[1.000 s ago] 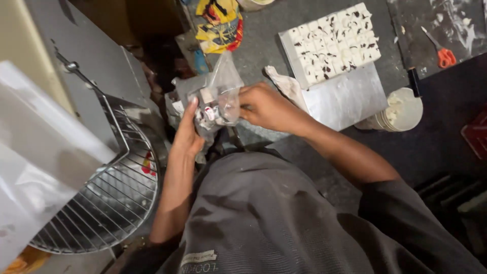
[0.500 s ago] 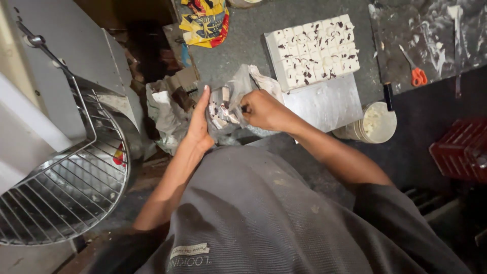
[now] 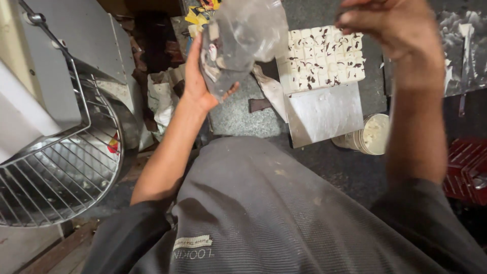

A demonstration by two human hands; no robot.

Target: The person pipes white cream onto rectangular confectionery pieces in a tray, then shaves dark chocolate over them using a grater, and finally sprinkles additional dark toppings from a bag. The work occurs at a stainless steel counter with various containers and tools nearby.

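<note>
Wire guard (image 3: 61,167) sits at the lower left of the frame, well off from the action. Left hand (image 3: 198,76) grips the clear bag (image 3: 238,40) at top centre, long axis running upright. Right hand (image 3: 390,25), upper right, is blurred with fingers curled, apparently empty, clear of the bag.

- Left hand (image 3: 200,81) is raised on the left, forearm bare and angled up from the elbow, its grip closed around a clear plastic bag (image 3: 238,40).
- Right hand (image 3: 390,25) is lifted higher on the right, blurred; fingers seem curled, apparently holding nothing.
- Right forearm stands nearly upright.
</note>
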